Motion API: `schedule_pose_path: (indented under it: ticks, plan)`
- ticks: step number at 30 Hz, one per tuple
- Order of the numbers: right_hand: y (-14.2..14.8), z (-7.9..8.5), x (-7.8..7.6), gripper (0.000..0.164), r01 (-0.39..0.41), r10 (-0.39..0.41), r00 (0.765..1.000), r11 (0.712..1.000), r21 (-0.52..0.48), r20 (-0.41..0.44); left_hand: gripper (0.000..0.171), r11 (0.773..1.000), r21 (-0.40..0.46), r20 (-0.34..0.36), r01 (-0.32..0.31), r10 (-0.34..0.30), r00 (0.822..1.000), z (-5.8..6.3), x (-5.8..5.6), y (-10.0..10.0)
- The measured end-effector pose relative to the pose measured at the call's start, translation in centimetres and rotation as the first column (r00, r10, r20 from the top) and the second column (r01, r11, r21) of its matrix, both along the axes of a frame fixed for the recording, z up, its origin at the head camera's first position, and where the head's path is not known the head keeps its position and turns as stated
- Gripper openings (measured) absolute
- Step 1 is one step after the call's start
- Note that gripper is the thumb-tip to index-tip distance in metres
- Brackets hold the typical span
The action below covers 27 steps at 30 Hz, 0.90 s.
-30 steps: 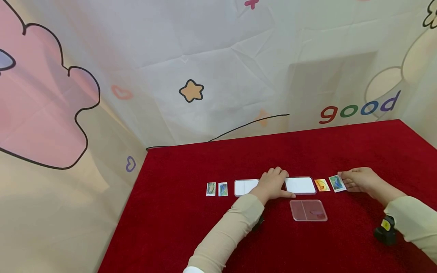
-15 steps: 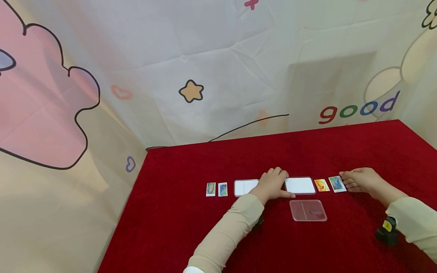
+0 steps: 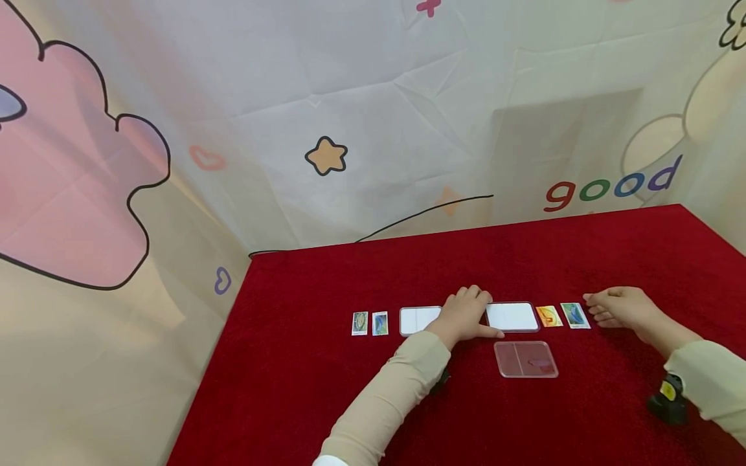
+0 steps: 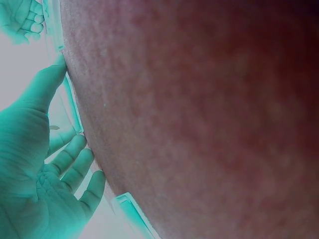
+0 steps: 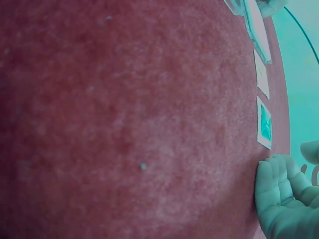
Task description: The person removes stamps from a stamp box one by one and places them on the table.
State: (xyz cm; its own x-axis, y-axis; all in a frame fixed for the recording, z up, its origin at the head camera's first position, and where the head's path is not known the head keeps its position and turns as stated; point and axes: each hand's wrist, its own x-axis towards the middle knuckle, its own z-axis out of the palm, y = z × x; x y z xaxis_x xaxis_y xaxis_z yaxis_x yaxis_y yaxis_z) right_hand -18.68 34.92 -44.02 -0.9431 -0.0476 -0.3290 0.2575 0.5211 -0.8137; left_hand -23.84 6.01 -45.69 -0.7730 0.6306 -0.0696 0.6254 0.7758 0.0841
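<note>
My left hand (image 3: 465,314) rests with its thumb along the near left corner of a shallow clear case with a white insert (image 3: 514,317). Its fingers (image 4: 77,167) lie loosely extended beyond the thumb in the left wrist view. On the cloth right of that case sit an orange stamp (image 3: 549,316) and a blue stamp with a white border (image 3: 576,315). My right hand (image 3: 622,307) is just right of the blue stamp and holds nothing. In the right wrist view a small gap separates its fingertips from the blue stamp (image 5: 265,123).
A second case with a white insert (image 3: 416,320) lies partly behind the left wrist. Two stamps, one greenish (image 3: 359,323) and one blue (image 3: 380,323), lie left of it. A transparent lid-like plate (image 3: 526,360) is nearer, on the red cloth (image 3: 291,388).
My right hand has let go of the blue stamp and drawn a little to the right, leaving it flat beside the orange one. My left hand has stayed in place.
</note>
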Motion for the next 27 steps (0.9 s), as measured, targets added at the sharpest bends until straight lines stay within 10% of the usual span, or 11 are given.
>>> schedule_pose_path:
  ticks: [27]
  plan:
    - [-3.3,0.5,1.7,0.041,-0.009,0.076,0.938,0.980,0.198,-0.338,0.066,1.000,0.004,-0.006,0.001,-0.001,1.000,0.1,0.0,-0.1]
